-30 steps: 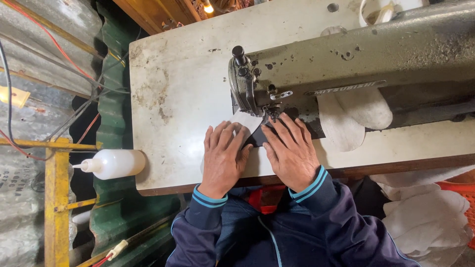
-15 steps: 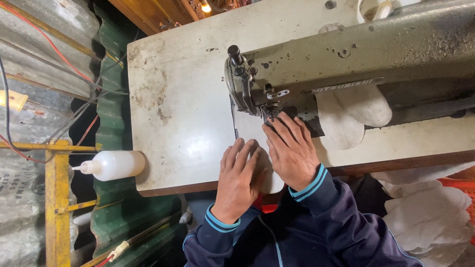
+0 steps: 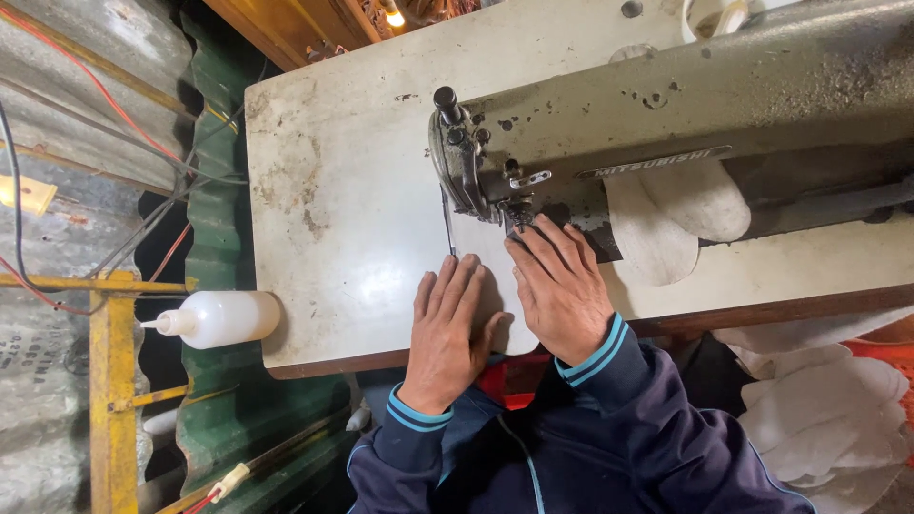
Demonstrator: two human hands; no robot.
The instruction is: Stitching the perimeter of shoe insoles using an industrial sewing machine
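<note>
My left hand lies flat, fingers together, on a white fabric piece near the front edge of the worn white table. My right hand presses the same fabric just right of it, fingertips close to the needle and presser foot of the grey-green industrial sewing machine. The fabric runs from under the presser foot toward me and is mostly hidden beneath both hands. Neither hand grips anything; both press down flat.
More white fabric pieces lie under the machine arm, and a heap of white pieces sits at the lower right. A white squeeze bottle rests on a yellow metal frame left of the table. Corrugated green sheeting stands below.
My left hand slid back toward the table's front edge and to the right, beside my right hand. The white fabric has come further out from under the presser foot toward me.
</note>
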